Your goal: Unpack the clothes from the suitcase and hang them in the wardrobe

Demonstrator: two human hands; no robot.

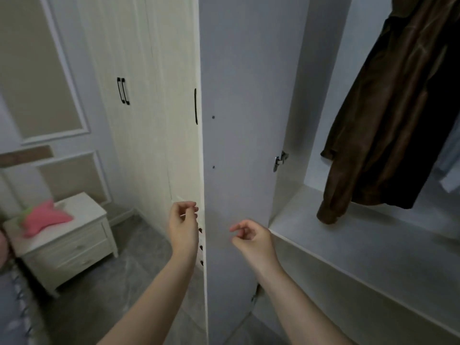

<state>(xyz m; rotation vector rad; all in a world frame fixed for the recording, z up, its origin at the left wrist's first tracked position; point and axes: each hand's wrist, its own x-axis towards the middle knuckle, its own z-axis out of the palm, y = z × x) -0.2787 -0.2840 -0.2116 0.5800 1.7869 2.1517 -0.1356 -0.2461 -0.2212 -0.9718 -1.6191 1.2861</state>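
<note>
Partly cut off, brown jacket hangs in wardrobe.

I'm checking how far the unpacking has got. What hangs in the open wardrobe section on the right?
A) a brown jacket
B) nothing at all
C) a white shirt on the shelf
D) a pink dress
A: a brown jacket hangs inside the open wardrobe, its sleeve end reaching down to the shelf.

L grip, R grip — loosely curled, empty
</note>
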